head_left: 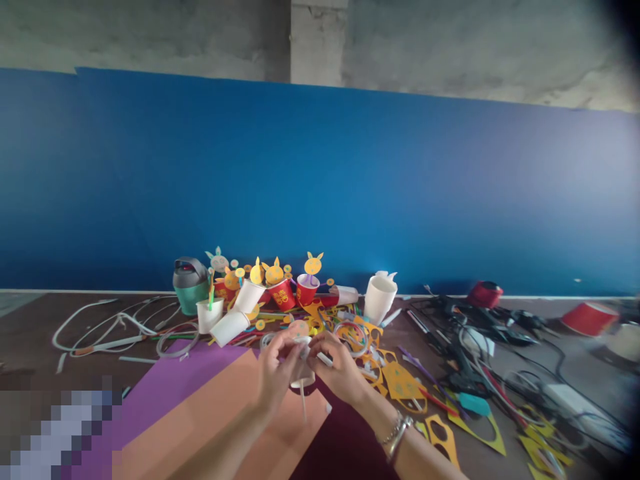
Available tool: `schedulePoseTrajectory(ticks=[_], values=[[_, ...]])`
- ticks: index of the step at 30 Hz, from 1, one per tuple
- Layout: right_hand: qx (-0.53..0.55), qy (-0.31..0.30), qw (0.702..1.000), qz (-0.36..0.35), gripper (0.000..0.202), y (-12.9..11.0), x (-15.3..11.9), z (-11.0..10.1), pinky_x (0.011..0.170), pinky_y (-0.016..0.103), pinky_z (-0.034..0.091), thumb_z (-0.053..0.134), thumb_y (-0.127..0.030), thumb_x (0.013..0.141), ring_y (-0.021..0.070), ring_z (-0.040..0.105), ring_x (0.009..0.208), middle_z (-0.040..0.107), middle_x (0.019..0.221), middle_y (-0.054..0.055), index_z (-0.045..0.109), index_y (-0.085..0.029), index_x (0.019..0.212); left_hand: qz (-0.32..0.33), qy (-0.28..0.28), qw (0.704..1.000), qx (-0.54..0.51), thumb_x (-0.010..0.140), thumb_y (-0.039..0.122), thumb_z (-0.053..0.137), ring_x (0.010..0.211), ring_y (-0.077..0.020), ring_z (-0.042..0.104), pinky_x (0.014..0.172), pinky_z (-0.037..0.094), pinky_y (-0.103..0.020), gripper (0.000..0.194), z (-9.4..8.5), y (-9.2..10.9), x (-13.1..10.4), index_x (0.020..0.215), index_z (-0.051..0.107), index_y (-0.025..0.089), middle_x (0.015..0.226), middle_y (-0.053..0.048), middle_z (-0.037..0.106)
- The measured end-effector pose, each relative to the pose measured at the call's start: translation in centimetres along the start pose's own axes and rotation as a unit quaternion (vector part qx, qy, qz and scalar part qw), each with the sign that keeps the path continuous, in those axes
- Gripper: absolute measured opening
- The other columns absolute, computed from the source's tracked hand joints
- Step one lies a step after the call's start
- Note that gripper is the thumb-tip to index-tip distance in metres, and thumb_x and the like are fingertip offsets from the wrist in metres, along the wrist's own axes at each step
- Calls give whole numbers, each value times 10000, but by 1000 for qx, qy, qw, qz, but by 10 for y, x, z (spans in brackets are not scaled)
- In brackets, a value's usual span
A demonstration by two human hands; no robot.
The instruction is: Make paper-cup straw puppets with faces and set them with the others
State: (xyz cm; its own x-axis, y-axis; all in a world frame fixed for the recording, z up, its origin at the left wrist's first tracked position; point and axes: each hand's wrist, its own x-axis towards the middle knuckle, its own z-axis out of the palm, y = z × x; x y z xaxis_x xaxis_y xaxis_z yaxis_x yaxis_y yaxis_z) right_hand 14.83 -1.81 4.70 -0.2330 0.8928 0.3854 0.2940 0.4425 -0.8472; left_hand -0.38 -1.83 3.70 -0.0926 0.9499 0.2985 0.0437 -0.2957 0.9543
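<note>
In the lower centre of the frame, the left hand (276,367) pinches narrowly a small white piece (303,341), its shape blurred. The right hand (341,367) bends its fingertips close to it; whether these grip, I cannot tell. Between the 2 palms is a smooth pale cup (302,375), with a thin straight stick (303,405) below. Flat peach paper (200,417) overlaps purple paper (155,383) at lower left.

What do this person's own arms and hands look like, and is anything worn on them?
The left hand and right hand are gloveless; no sleeves show. The right wrist has a silvery chain bracelet and a shiny metallic band; the left wrist shows none.
</note>
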Motion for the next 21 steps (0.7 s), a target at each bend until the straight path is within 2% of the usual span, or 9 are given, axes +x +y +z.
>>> schedulePoseTrajectory(ticks=[8, 15, 21], values=[[22, 29, 999, 31, 88, 1, 1, 4, 844, 303, 431, 613, -125, 729, 193, 579, 904, 624, 890, 52, 652, -170, 664, -11, -8, 1000, -11, 781, 368, 653, 725, -205, 671, 653, 524, -285, 362, 1, -5, 0, 1074, 613, 160, 794, -56, 726], [49, 46, 996, 61, 138, -6, 0, 6, 765, 307, 459, 577, -177, 752, 195, 590, 815, 635, 813, 50, 650, -169, 634, -15, 6, 1000, -13, 754, 356, 680, 685, -198, 662, 619, 511, -272, 355, 2, 2, -2, 1047, 639, 161, 744, -39, 721], [12, 58, 997, 56, 87, -4, 1, 7, 756, 292, 451, 591, -138, 695, 193, 587, 810, 635, 797, 41, 637, -170, 629, -18, 22, 1000, -8, 731, 361, 697, 642, -185, 650, 578, 498, -253, 348, 2, 5, -1, 1013, 656, 160, 696, -25, 712]])
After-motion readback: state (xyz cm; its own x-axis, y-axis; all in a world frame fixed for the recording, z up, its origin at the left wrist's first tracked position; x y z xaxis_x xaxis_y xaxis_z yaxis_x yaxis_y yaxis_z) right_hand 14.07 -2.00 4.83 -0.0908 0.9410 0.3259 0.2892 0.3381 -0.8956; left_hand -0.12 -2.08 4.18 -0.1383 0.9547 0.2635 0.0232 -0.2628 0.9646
